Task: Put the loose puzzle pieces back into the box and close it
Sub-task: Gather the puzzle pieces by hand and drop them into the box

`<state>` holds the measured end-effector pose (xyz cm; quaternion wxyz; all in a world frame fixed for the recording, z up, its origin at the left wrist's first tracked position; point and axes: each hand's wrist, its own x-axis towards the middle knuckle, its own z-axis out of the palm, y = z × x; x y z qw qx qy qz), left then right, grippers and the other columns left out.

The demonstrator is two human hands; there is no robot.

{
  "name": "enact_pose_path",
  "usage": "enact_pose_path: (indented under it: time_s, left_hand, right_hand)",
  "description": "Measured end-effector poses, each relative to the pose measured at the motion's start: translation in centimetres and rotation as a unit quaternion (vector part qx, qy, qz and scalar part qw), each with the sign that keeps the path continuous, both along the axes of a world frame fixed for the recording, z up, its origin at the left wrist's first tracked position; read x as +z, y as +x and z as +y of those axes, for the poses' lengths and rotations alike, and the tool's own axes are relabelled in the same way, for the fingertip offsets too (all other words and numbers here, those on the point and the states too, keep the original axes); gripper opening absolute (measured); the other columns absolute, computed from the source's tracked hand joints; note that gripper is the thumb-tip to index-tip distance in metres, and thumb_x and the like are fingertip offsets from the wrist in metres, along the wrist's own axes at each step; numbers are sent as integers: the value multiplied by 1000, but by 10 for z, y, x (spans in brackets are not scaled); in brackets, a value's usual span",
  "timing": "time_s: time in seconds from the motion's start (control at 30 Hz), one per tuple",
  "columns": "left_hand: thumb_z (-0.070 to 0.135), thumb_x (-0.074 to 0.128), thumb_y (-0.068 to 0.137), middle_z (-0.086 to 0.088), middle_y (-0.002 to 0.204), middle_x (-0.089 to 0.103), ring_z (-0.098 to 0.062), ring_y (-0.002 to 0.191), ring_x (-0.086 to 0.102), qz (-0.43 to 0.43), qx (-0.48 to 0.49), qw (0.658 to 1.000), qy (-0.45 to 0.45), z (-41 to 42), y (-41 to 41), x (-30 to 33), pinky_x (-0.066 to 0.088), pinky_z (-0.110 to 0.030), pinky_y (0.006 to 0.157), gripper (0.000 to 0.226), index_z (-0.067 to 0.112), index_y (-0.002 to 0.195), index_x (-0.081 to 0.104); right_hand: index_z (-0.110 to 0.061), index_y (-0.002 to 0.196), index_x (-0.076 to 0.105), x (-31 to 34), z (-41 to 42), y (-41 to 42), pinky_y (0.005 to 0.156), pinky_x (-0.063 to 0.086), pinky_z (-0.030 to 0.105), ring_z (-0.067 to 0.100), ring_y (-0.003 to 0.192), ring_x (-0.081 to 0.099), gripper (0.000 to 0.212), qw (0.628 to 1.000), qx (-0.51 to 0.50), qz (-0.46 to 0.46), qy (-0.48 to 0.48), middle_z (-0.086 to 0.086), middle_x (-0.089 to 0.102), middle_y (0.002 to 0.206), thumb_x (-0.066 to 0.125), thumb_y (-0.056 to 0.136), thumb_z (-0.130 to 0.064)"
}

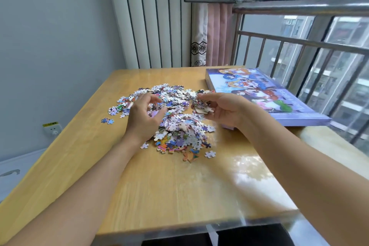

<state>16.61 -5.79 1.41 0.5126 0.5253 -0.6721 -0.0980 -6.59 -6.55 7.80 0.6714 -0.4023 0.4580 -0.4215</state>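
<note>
White wall socket with yellow label (51, 129): low on the grey wall, left of the table.

Glossy light-wood table (159, 185): carries all items below.

Heap of small multicoloured cardboard puzzle pieces (179, 126): spread across the table's middle; a few strays lie apart at its left and near edges.

Left hand (144, 115): over the left part of the heap, fingers loosely curled downward with a narrow gap between thumb and fingers; whether it grasps any pieces, I cannot tell.

Right hand (223, 109): raised just above the heap's right edge, fingers curled around a small stack of pieces (202, 104).

Flat purple cardboard puzzle box with cartoon picture lid (265, 96): at the table's far right by the barred window (299, 50), lid on.
</note>
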Motion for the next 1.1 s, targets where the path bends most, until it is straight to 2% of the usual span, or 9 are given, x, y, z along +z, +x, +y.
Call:
enact_pose_path:
  time_s: [0.13,0.23,0.37,0.5,0.57,0.7,0.83,1.03,1.1]
  left_hand:
    - [25,77,83,10,127,58,-10,118,52,-165,-111,980,25,-3,-46,18,44,-32,100,44,26,124,60]
    - [31,80,82,2,142,52,-16,132,45,-255,-156,953,53,-14,-90,29,37,-33,112,64,23,138,51]
    - [33,86,72,5,111,60,-16,99,58,-269,-166,946,73,-23,-147,32,53,-36,84,59,22,121,55]
    - [5,72,81,-6,89,57,-30,82,59,-327,-118,935,71,-19,-174,32,42,-33,64,28,4,106,60]
    - [12,69,87,-3,78,59,-26,72,58,-289,-131,947,45,-23,-175,27,40,-34,58,8,4,86,66]
    - [6,69,83,15,45,50,-2,49,44,-86,-153,981,86,-34,-174,33,29,-26,49,44,28,49,51]
    - [17,85,76,8,81,73,-9,79,66,82,-138,976,147,-48,-172,59,53,-24,70,13,25,78,75]
    - [32,88,75,8,101,77,-11,99,71,157,-162,962,154,-60,-166,86,55,-35,96,28,23,98,76]
    - [31,88,75,9,101,77,-12,100,71,154,-166,961,156,-59,-165,87,55,-38,98,27,24,98,76]
  right_hand:
    - [-5,102,60,15,10,-35,82,59,36,26,91,71,8,1000,-15,-4,-10,17,71,104,63,95,-5]
    - [-4,92,64,24,19,-58,62,62,31,18,65,72,5,999,-31,-12,-23,10,73,78,61,96,-4]
    - [-2,96,65,32,28,-85,68,64,35,22,74,71,3,998,-45,-40,-27,15,71,90,64,94,-3]
    - [0,111,62,34,36,-100,60,61,35,27,80,72,19,996,-58,-61,-16,22,69,110,66,93,-2]
    - [4,114,60,36,39,-106,62,62,45,33,80,73,23,994,-53,-91,-7,26,66,115,66,92,0]
    - [0,107,62,38,44,-110,66,63,37,26,75,73,14,996,-49,-78,-15,20,70,105,65,93,-1]
    - [2,124,59,30,47,-112,71,63,35,28,95,71,32,996,-44,-72,-8,22,68,120,65,93,-3]
    - [5,124,58,36,38,-118,43,56,29,31,107,66,32,986,-130,-87,49,22,61,125,65,94,-2]
    - [8,122,58,41,31,-119,45,58,34,34,108,65,30,978,-170,-108,61,23,61,124,65,93,1]
